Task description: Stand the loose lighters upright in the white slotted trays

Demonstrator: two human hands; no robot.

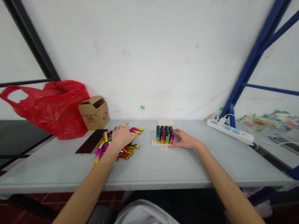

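Several shiny, multicoloured lighters with black tops stand upright in close rows on a white, holed tray. The tray's left end is bare and shows round recesses. My right hand grips the tray's right end, thumb at the front corner and fingers round the back side. To the left lies a loose pile of metallic-coloured lighters. My left hand is over this pile, palm down, with its fingers apart. Some of its fingertips are hidden, and I see nothing held in it.
A dark-screened phone lies left of the pile. Behind it stand an open cardboard box and a red plastic bag. Another white tray lies near the wall. At the right is a power strip by the blue metal frame.
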